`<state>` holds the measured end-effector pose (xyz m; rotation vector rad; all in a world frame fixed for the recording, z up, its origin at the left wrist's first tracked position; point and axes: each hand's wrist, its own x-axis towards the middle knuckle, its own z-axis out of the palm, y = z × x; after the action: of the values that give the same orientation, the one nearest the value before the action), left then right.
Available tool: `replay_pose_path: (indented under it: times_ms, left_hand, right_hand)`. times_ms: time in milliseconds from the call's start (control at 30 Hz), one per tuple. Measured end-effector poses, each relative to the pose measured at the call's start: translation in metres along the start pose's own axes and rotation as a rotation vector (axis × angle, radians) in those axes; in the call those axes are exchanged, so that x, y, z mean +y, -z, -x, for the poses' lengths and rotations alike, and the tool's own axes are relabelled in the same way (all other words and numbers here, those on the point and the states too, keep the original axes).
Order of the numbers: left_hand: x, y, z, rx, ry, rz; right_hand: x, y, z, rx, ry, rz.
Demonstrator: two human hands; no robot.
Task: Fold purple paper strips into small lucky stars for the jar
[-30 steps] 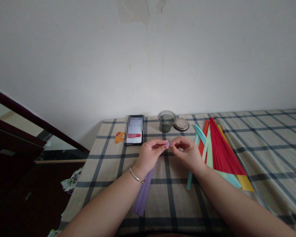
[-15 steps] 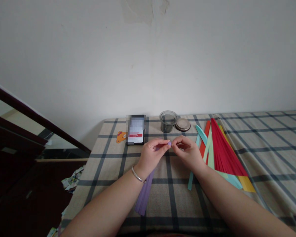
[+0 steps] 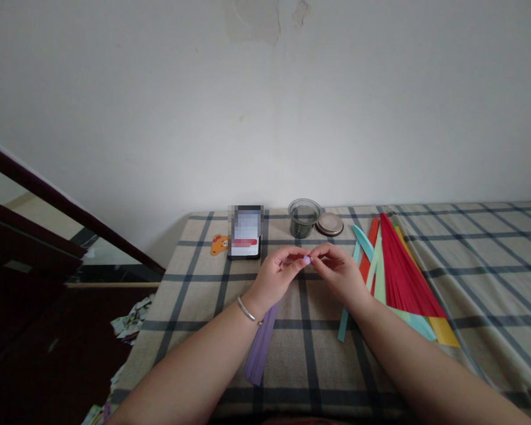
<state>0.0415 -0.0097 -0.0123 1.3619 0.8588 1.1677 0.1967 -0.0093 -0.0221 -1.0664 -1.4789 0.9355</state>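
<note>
The left hand (image 3: 277,277) and the right hand (image 3: 338,273) are meeting above the middle of the checked tablecloth (image 3: 194,295), fingertips against fingertips. Both are pinching the folded end (image 3: 307,260) of a purple paper strip (image 3: 259,348). Each hand is nearly closed, with thumb and forefinger pressing on the fold and the other fingers curling in. The fold is sitting just between the two hands, equally close to both. The strip is running from there toward the near side and a little left, passing under the left wrist, so its long axis is lying far to near. The paper is looking thin, flat and matte. On the right a fan of coloured paper strips (image 3: 398,271) is lying. At the far edge a phone (image 3: 245,233), a glass jar (image 3: 304,217) and a round metal lid (image 3: 330,224) are resting.
</note>
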Motion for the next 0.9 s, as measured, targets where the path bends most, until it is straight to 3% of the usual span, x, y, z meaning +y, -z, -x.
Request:
replay_pose_path:
  times_ms: [433, 900]
  left_hand:
    - [0.0000, -0.0010, 0.0001, 0.069, -0.059, -0.023]
    - [-0.0049, -0.0027, -0.0030, 0.068, 0.154, 0.260]
  right_hand:
    - [-0.0076, 0.0003, 0.0016, -0.013, 0.010, -0.023]
    - [-0.0057, 0.0013, 0.0005, -0.032, -0.010, -0.033]
